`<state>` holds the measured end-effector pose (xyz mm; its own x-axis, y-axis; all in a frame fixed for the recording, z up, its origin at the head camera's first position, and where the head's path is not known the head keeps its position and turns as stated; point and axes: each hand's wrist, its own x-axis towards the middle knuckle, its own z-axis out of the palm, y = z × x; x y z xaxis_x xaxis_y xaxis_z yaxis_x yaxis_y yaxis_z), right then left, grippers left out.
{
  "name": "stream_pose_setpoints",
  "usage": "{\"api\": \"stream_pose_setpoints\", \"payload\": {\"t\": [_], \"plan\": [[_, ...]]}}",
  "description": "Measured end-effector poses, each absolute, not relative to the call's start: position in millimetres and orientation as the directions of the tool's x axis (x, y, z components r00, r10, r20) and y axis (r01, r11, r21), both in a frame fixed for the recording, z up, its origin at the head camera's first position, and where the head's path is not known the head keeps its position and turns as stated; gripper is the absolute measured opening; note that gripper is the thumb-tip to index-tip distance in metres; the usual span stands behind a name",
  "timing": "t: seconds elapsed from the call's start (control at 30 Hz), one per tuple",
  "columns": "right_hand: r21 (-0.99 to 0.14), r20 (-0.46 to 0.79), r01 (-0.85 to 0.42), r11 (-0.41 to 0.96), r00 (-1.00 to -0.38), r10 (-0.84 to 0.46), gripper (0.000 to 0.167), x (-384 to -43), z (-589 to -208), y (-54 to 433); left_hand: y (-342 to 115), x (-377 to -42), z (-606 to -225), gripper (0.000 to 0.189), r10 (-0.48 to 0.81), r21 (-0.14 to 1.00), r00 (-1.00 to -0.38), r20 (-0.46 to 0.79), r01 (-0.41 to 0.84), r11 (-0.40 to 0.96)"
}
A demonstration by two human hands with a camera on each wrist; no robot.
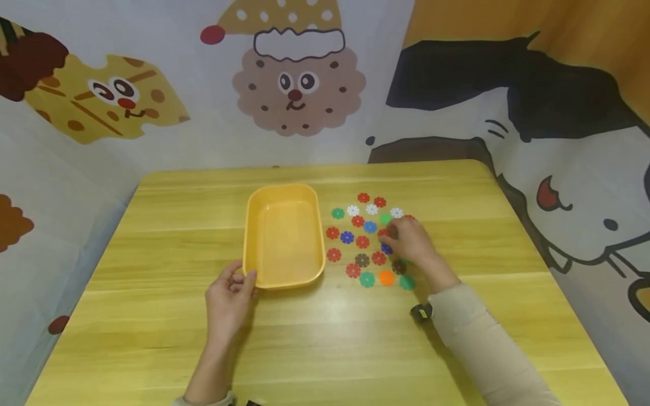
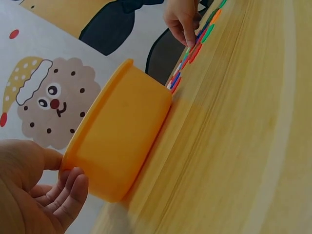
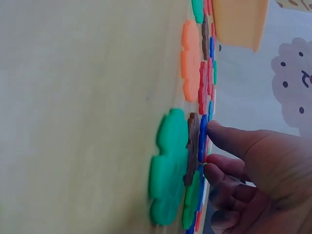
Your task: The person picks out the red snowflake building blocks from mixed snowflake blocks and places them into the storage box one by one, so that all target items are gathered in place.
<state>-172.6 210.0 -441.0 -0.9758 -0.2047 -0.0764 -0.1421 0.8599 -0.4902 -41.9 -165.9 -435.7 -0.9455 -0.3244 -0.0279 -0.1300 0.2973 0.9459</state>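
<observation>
My left hand (image 1: 231, 296) grips the near left corner of a yellow plastic tray (image 1: 321, 248), which stands on the wooden table; thumb and fingers lie on either side of its rim (image 2: 83, 122). Beside the tray's right side, flower-shaped plastic discs lie flat and spread out. Over their right part is my right hand (image 1: 411, 242), fingertips down at a red disc (image 1: 383, 233) and a dark blue disc (image 1: 387, 249). In the right wrist view, a gap shows between the thumb (image 3: 226, 136) and the fingers of this hand. Some discs are partly hidden beneath it.
Nearest me in the spread are an orange disc (image 1: 386, 278) and green discs, one being this green disc (image 1: 367, 279). White discs, among them this white disc (image 1: 352, 210), lie farther back. A cartoon-printed cloth (image 1: 203, 141) hangs behind the table (image 1: 330, 349).
</observation>
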Motion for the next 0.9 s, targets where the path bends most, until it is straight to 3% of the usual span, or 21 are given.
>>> {"api": "stream_pose_setpoints", "payload": {"t": [0.33, 0.63, 0.9], "plan": [[-0.543, -0.205, -0.026, 0.839, -0.965, -0.162, 0.030, -172.5, -445.0, 205.2, -160.8, -41.4, -437.5, 0.041, -0.306, 0.945, -0.951, -0.055, -0.148, 0.290], [-0.610, -0.213, -0.029, 0.792, -0.957, -0.198, 0.028, -172.5, -445.7, 205.3, -159.8, -40.5, -439.3, 0.042, -0.311, 0.946, -0.947, -0.073, -0.165, 0.280], [-0.627, -0.156, -0.098, 0.773, -0.956, -0.248, 0.045, -176.3, -443.8, 204.7, -161.8, -43.7, -438.8, 0.041, -0.326, 0.947, -0.944, -0.040, -0.140, 0.288]]}}
